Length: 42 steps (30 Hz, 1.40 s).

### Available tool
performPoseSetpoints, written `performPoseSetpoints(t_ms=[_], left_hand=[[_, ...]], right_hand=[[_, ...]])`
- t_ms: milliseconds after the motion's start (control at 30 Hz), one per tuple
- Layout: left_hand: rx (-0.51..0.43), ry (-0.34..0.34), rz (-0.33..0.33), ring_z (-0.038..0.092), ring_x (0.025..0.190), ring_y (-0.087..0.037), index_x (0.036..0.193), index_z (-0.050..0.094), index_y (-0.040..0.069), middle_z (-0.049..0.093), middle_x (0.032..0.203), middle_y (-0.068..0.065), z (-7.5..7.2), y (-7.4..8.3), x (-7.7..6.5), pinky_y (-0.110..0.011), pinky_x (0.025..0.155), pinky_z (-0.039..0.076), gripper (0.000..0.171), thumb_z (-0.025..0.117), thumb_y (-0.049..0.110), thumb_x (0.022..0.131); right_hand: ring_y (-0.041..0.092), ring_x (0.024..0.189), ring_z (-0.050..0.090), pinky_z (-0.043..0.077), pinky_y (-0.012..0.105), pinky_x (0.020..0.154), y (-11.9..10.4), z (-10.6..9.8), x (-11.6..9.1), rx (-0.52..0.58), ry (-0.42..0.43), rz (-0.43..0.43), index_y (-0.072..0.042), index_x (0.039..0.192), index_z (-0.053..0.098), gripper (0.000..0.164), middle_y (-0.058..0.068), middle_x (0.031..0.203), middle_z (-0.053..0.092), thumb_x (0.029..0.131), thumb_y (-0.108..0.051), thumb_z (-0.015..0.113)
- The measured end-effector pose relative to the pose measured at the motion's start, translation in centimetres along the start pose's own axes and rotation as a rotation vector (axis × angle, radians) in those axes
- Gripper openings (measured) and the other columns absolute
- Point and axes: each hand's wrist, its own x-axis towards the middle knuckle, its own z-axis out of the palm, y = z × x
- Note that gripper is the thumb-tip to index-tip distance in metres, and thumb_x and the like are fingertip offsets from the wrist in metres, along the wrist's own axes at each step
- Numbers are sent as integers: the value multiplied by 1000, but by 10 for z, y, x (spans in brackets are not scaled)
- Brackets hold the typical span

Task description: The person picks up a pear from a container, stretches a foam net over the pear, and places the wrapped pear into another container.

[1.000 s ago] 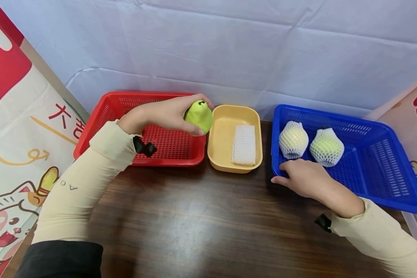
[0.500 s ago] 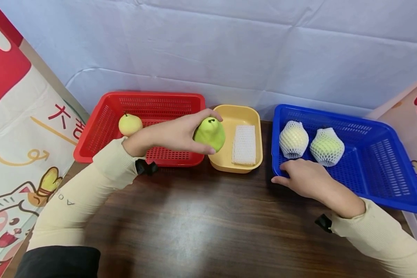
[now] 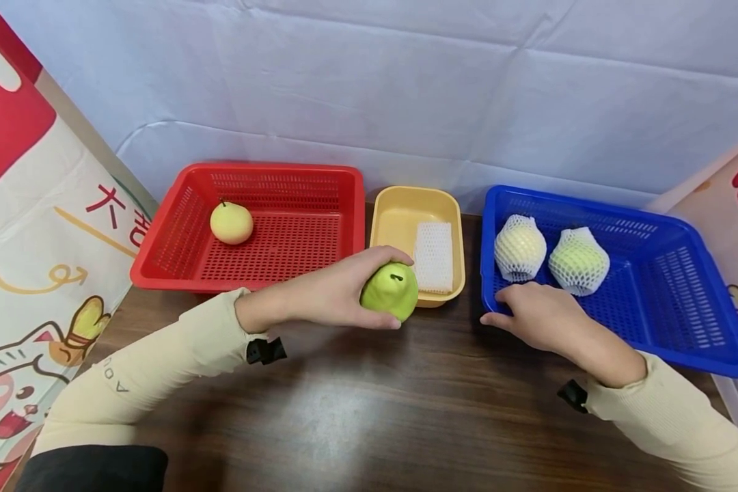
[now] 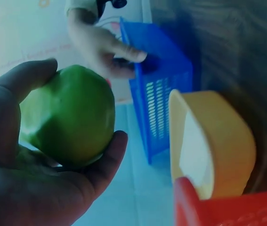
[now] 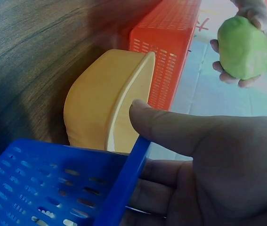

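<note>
At my far left stands a printed cloth panel (image 3: 31,273) with a cartoon cat. Next to it is the red plastic basket (image 3: 289,239), where a round yellow pear (image 3: 231,223) sits toward the left end, stem up. My left hand (image 3: 344,287) grasps a green pear (image 3: 390,294), thumb on one side and fingers curled round the other. I hold it in the air, its stem end up; from the head view it covers the near left corner of the yellow plastic tub (image 3: 396,222). A flat white foam net sleeve (image 3: 433,256) lies along the tub's right side. Farther right, my right hand (image 3: 541,318) pinches the near left corner of the blue plastic basket (image 3: 646,294), thumb outside its rim and fingers inside. Two fruits in white foam nets stand in its left half, side by side: a pale yellow fruit (image 3: 519,247), then a greenish fruit (image 3: 579,262).
</note>
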Motion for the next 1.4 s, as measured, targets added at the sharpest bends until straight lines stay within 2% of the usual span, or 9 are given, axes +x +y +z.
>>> performPoseSetpoints(t_ms=[167,333,600,833,1400], left_hand=[[-1,3,15,52,115,-16,139,49,6,53,128,-7,13,-4,-3,-31,100,46,70,86,21,81],[-6,-9,-32,52,114,-14,142,51,12,48,130,-5,28,-7,-6,-30,97,48,72,86,25,81],[13,-43,19,50,121,-15,141,47,3,52,134,-7,59,-20,-6,-28,105,42,75,87,24,81],[24,-107,-5,51,117,-14,138,51,4,53,131,-6,86,-34,-8,-26,101,44,71,87,24,81],[101,-115,-61,50,123,-17,141,53,7,57,135,-6,106,-50,-10,-29,103,43,72,86,30,81]], right_hand=[[16,60,54,44,39,52,0,0,-1,0,9,-4,-8,92,69,33,-2,67,56,95,-42,70],[16,58,51,41,38,51,0,1,-1,0,14,-7,-12,83,65,33,-2,64,52,95,-43,69],[16,59,53,42,38,52,0,0,-1,-4,10,-6,-11,85,66,33,-2,65,53,95,-42,69],[17,61,56,45,41,53,0,0,0,-7,9,-2,-9,90,69,34,-1,68,57,95,-42,70],[18,63,58,46,42,54,1,1,0,-4,12,-7,-7,94,70,35,0,71,61,95,-42,70]])
